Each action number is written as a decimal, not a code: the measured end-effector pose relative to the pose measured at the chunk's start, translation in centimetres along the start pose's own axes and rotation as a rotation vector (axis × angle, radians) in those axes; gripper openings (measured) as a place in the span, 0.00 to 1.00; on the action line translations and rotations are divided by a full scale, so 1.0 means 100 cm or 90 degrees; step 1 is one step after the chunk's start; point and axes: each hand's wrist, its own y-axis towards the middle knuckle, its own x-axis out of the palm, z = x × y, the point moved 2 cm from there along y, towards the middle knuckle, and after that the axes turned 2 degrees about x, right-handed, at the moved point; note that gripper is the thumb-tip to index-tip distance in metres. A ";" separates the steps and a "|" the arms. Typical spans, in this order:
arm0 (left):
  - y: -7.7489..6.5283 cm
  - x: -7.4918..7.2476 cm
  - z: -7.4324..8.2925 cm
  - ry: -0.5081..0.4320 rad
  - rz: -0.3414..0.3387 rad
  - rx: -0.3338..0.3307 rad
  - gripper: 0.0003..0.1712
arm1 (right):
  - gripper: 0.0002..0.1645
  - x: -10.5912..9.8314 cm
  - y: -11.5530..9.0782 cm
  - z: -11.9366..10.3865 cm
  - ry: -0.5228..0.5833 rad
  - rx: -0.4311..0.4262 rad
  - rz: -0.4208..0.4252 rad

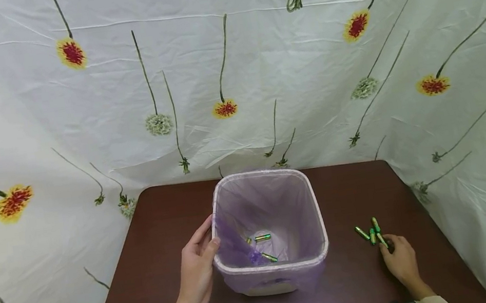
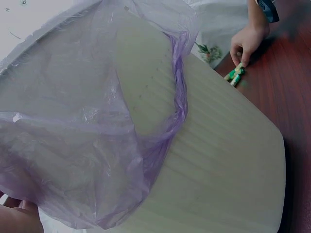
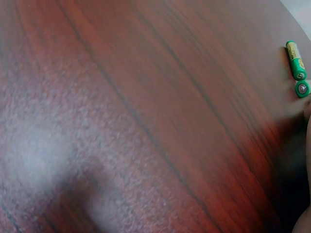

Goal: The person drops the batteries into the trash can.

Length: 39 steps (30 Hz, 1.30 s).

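My left hand (image 1: 199, 264) grips the left rim of a pale bin (image 1: 274, 267), thumb on the inside and fingers along the outer wall. A purple plastic bag (image 2: 73, 145) lines the bin and folds down over its rim. Inside, on the bottom of the liner, lie green-and-gold batteries (image 1: 263, 237). To the right of the bin, my right hand (image 1: 400, 259) pinches a battery (image 1: 382, 240) at table level between thumb and fingers. Right beside those fingertips lie several more batteries (image 1: 361, 232). The right wrist view catches two batteries (image 3: 295, 58) at its right edge, next to the hand's edge.
The dark red-brown wooden table (image 1: 351, 291) carries the bin near its middle. A white cloth printed with flowers (image 1: 294, 51) hangs behind the table and along both sides. A dark band (image 2: 268, 10) sits on the right wrist.
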 end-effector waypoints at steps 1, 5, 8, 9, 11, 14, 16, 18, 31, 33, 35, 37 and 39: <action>0.000 0.000 0.000 0.002 -0.002 0.002 0.32 | 0.16 -0.001 0.000 0.000 0.001 -0.004 0.007; 0.001 -0.002 0.002 0.015 -0.018 0.016 0.32 | 0.15 -0.003 -0.001 -0.002 0.005 -0.008 0.018; 0.003 -0.004 0.003 0.020 -0.032 0.023 0.33 | 0.14 -0.003 -0.001 -0.001 0.006 -0.010 0.038; 0.003 -0.005 0.004 0.021 -0.036 0.024 0.33 | 0.14 -0.002 -0.001 0.000 0.006 -0.012 0.045; 0.004 -0.006 0.004 0.024 -0.044 0.023 0.33 | 0.14 -0.002 0.000 0.001 0.005 -0.013 0.062; 0.005 -0.007 0.006 0.031 -0.050 0.020 0.34 | 0.14 -0.002 0.000 0.003 0.003 -0.011 0.077; 0.005 -0.007 0.006 0.034 -0.050 0.015 0.34 | 0.14 -0.002 0.000 0.004 0.001 -0.009 0.080; 0.005 -0.007 0.006 0.036 -0.046 0.011 0.34 | 0.14 -0.003 0.000 0.004 0.003 -0.007 0.082; 0.001 -0.005 0.005 0.033 -0.031 0.009 0.33 | 0.12 -0.011 0.010 -0.006 0.038 -0.077 0.122; 0.001 -0.005 0.004 0.028 -0.030 0.012 0.33 | 0.11 -0.015 0.013 -0.011 0.048 -0.112 0.133; 0.001 -0.004 0.003 0.024 -0.029 0.018 0.33 | 0.11 -0.019 0.017 -0.016 0.055 -0.148 0.137; 0.001 -0.004 0.003 0.020 -0.028 0.021 0.33 | 0.12 -0.024 0.021 -0.022 0.055 -0.177 0.135; 0.001 -0.005 0.002 0.019 -0.026 0.023 0.33 | 0.12 -0.029 0.024 -0.029 0.057 -0.201 0.131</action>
